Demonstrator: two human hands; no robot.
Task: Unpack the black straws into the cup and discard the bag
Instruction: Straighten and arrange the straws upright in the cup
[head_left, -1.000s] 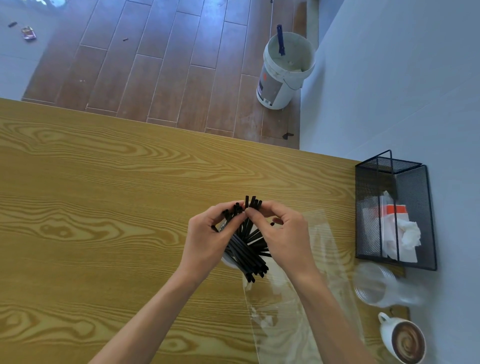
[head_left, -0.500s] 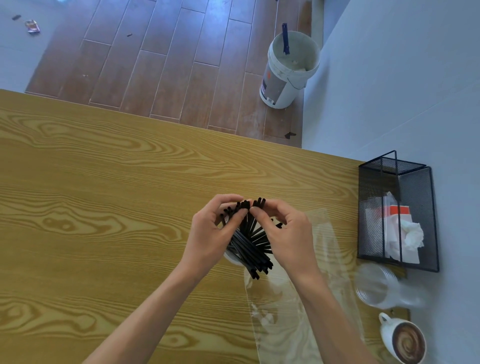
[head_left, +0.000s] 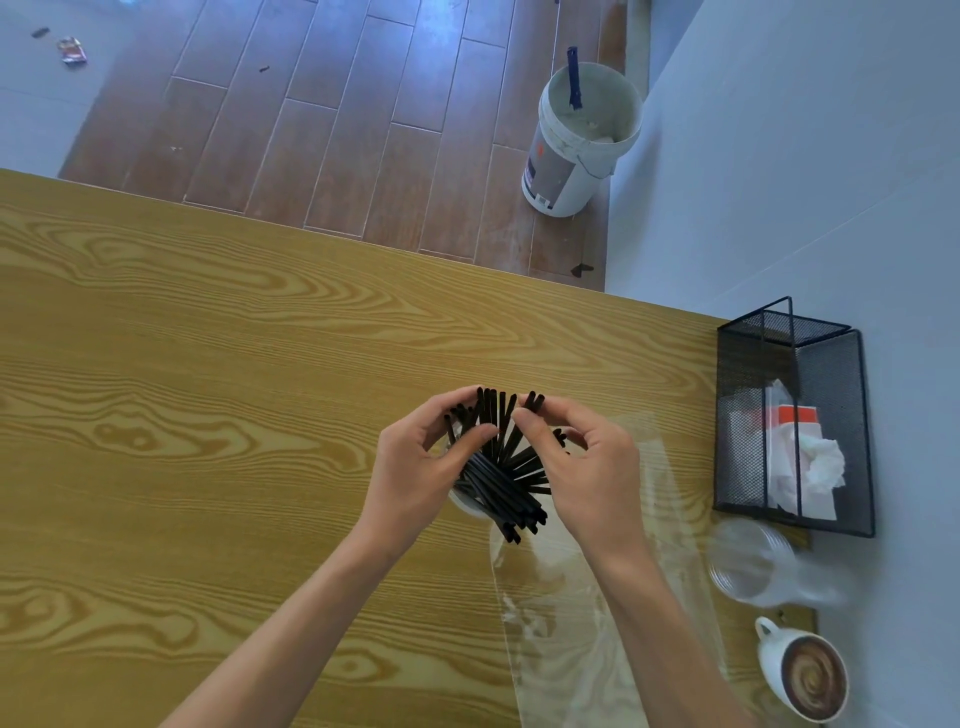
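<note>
Now | left hand (head_left: 421, 462) pinches straws (head_left: 501, 467) to gather their fanned tops | straws stand in cup (head_left: 464, 503), mostly hidden | right hand (head_left: 582, 467) pinches straw tips likewise | empty bag (head_left: 582, 623) lies flat beneath right forearm, awaiting discard

We see broad bare wood on the table (head_left: 182, 389) to the left of the hands and beyond them, with open passage there. To the right the way is crowded: the flat clear bag (head_left: 571, 639) lies under the right forearm, and past it stand a black mesh basket (head_left: 792, 431), a clear plastic cup (head_left: 753, 564) lying just in front of it, and a coffee mug (head_left: 805, 675) at the near corner. The wall (head_left: 831, 156) closes that side.
</note>
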